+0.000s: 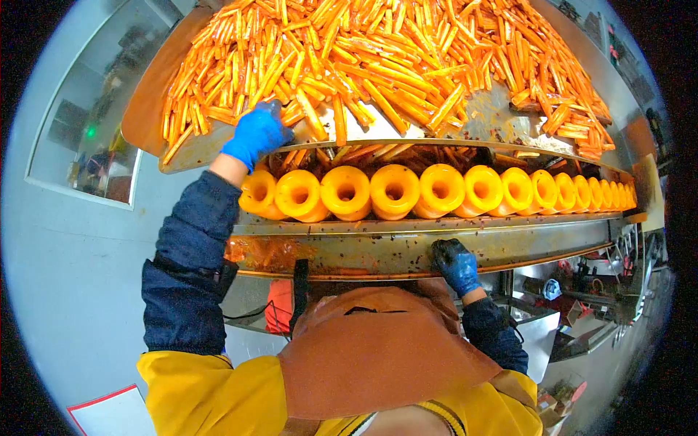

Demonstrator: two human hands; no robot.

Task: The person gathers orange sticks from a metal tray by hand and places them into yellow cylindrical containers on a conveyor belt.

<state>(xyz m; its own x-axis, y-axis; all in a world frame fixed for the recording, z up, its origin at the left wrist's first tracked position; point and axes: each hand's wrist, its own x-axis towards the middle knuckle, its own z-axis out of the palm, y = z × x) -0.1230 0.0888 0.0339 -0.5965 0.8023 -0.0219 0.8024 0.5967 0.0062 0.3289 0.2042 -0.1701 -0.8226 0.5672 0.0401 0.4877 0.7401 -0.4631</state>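
My left hand (258, 134), in a blue glove with darkened fingertips, is at the near left edge of a metal tray (371, 129). Its fingers are curled in against the glossy orange sticks (349, 58) heaped there; whether any stick is in them is hidden. Lower down, my right hand (456, 267), in a dark-stained blue glove, lies over the near rim of a long metal trough (363, 254). Its fingers are bent and close together, and what is under them does not show. Between the hands runs a row of yellow funnel-like cups (393, 190) with round holes.
More sticks (363, 154) lie under the tray's lip, behind the cups. Orange residue (269, 252) coats the trough's left end. My brown apron (385, 349) is close to the trough. A grey wall (80, 247) stands left; cluttered equipment (582, 291) is at right.
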